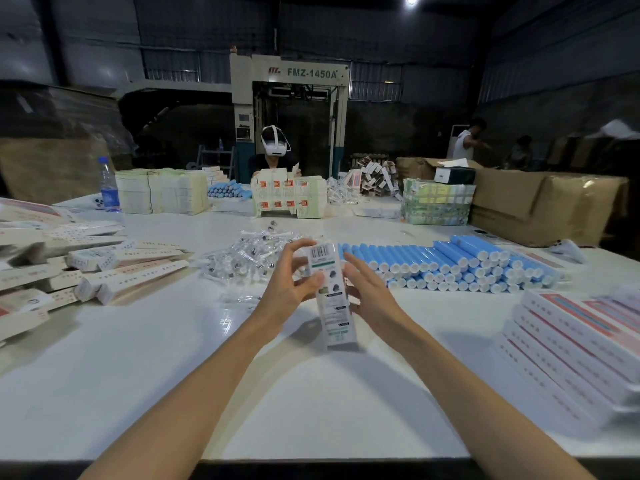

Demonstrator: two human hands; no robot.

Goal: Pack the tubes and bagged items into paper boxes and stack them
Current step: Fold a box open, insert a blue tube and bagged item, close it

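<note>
On the white table (173, 341), at far left, long paper boxes (114, 271) lay heaped. Next came a pile of clear bagged items (249, 252). At the middle, the left hand (287, 292) gripped a printed paper box (334, 306) held on end, thumb on its face. The right hand (372, 299) was open just beside it, fingers straight. Blue tubes (460, 265) were stacked beyond, with flat cartons (571, 341) farthest right.

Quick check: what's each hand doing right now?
Left hand: holding the paper box, thumb on its front.
Right hand: open, fingers straight beside the box; contact unclear.
</note>
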